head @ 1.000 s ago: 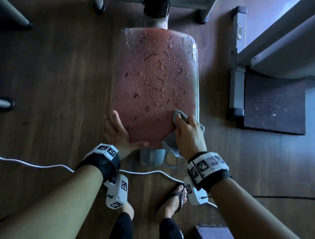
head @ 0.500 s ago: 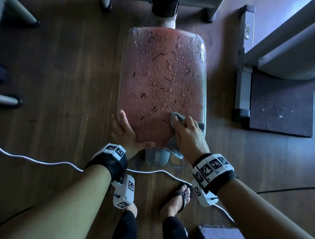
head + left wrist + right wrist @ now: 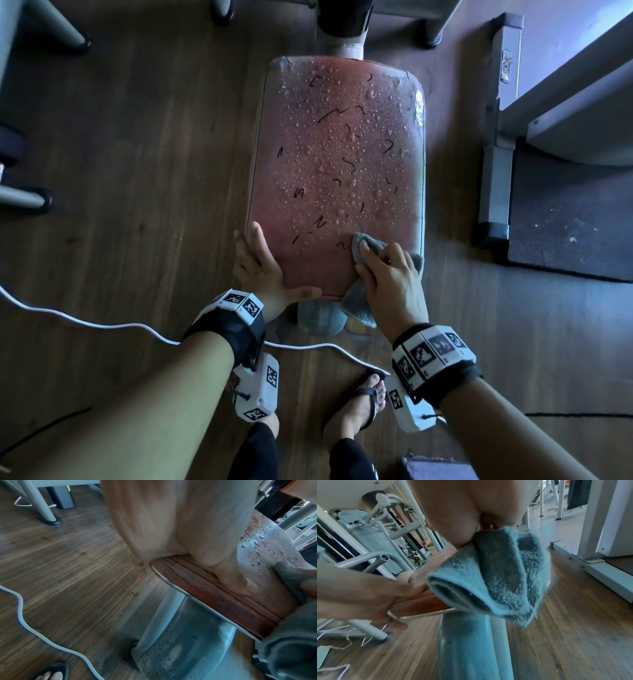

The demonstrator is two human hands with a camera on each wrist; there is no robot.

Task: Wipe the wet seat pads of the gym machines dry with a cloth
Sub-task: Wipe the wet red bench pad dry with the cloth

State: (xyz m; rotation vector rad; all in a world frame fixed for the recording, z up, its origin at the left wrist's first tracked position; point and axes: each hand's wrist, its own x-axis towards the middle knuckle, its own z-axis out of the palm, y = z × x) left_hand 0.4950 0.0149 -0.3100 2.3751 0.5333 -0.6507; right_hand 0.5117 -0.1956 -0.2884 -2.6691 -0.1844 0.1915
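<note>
Right hand (image 3: 390,284) covers most of the cloth (image 3: 359,301); only the top corner, a bit by the seat's right edge and the tail hanging off the near edge show. Seat pad (image 3: 337,164) under the hand and cloth is hidden, so can't tell wet or dry there. Left hand (image 3: 265,270) hides the seat's near-left corner. Left wrist view: palm blurred, fills the top, fingertips cut off. Seat post (image 3: 317,320) mostly hidden under the pad.

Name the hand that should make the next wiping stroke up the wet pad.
Right. The right hand already presses the cloth onto the seat pad below the droplets, while the left hand holds the pad's near corner.
</note>
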